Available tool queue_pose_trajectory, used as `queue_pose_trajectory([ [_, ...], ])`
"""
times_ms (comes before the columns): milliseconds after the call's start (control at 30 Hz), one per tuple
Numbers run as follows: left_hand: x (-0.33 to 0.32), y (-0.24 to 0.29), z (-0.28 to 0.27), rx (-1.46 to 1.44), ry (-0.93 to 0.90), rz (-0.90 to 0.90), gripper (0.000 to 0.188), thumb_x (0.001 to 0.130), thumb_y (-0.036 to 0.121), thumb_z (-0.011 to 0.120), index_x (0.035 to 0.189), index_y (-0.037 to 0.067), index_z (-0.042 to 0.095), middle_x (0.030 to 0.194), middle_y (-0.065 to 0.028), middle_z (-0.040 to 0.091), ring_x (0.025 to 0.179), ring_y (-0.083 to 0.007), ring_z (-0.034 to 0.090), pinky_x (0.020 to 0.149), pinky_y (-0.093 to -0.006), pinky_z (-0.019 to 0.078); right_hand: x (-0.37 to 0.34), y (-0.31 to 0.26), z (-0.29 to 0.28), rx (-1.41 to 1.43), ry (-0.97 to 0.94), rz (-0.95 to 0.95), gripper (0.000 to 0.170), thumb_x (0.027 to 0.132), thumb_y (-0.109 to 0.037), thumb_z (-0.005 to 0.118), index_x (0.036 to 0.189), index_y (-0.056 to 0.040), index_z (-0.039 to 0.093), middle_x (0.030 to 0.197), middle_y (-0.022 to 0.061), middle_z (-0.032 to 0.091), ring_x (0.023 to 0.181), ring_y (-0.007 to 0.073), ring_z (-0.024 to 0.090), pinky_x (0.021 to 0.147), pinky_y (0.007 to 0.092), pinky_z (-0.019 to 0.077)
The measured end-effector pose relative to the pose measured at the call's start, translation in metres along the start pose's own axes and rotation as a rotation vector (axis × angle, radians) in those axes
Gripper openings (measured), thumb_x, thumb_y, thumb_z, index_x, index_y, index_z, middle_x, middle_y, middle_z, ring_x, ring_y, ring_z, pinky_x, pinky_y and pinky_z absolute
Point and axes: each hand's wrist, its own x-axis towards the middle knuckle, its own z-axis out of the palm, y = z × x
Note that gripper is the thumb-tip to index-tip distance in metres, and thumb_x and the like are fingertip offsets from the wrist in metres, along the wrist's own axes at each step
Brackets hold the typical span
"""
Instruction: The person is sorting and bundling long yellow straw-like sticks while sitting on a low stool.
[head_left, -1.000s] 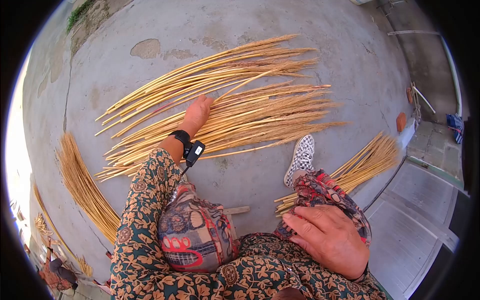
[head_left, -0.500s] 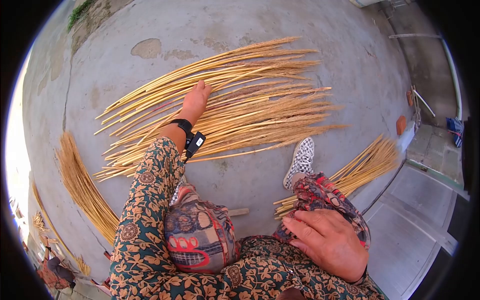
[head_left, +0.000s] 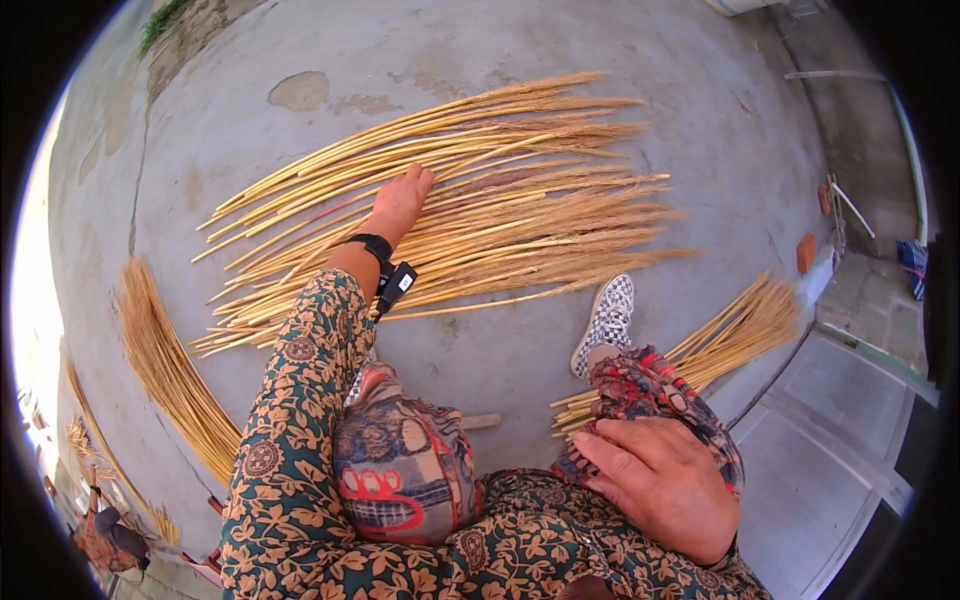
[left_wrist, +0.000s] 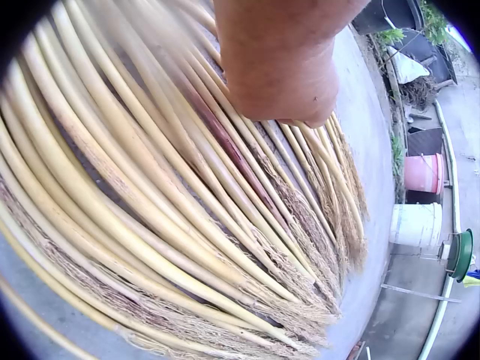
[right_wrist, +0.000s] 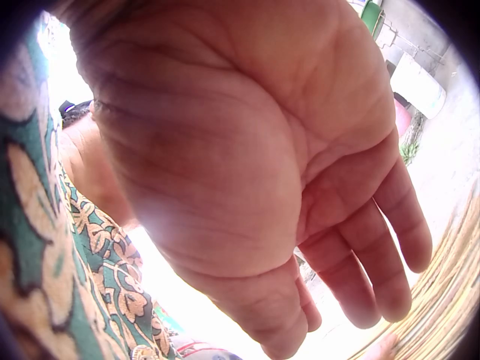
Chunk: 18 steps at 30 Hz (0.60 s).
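Long yellow stalks (head_left: 480, 236) with feathery brown heads lie spread on the concrete ground in front of the person, heads to the right. A second, thinner group of such stalks (head_left: 330, 165) lies just beyond them. My left hand (head_left: 402, 200) reaches down between the two groups with curled fingers, pinching a stalk (head_left: 490, 157). In the left wrist view, the left hand (left_wrist: 285, 60) hides most of its own grip, and stalks (left_wrist: 135, 187) fan out beneath it. Palm down over the right knee, my right hand (head_left: 660, 485) holds nothing; its fingers (right_wrist: 375, 255) are loosely bent.
A stalk bundle (head_left: 180, 370) lies at the left and another bundle (head_left: 735, 335) beside the right leg. A checkered shoe (head_left: 607, 318) stands close to the near stalks. A short wooden piece (head_left: 481, 421) lies between the legs. A grey panelled surface (head_left: 800, 470) is at the right.
My left hand has moved away from the body, bringing the stalk from the near group's edge toward the far group. The right hand has stayed on the knee.
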Motion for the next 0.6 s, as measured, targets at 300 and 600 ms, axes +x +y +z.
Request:
queue_pose_trajectory([
  [300,0.011,-0.006,0.009,0.037,-0.118,-0.101,0.023,0.080,0.005,0.058,0.103,0.006,0.054,0.106,-0.0153,0.058,0.094,-0.0330,0.062,0.075,-0.0427,0.0520,0.000,-0.001,0.000,0.006,0.007,-0.002,0.045,0.076,-0.018,0.068,0.120,-0.0128,0.059,0.108,0.0104,0.059,0.095,0.0279,0.058,0.085,0.0385,0.0472],
  [600,-0.033,0.026,-0.016,-0.319,0.067,-0.004,0.024,0.084,0.015,0.057,0.107,0.012,0.059,0.096,-0.0168,0.062,0.088,-0.0380,0.060,0.079,-0.0465,0.0496,-0.004,0.000,-0.002,-0.008,0.035,-0.003,0.045,0.076,-0.018,0.068,0.120,-0.0129,0.059,0.106,0.0099,0.059,0.094,0.0274,0.059,0.083,0.0379,0.0477],
])
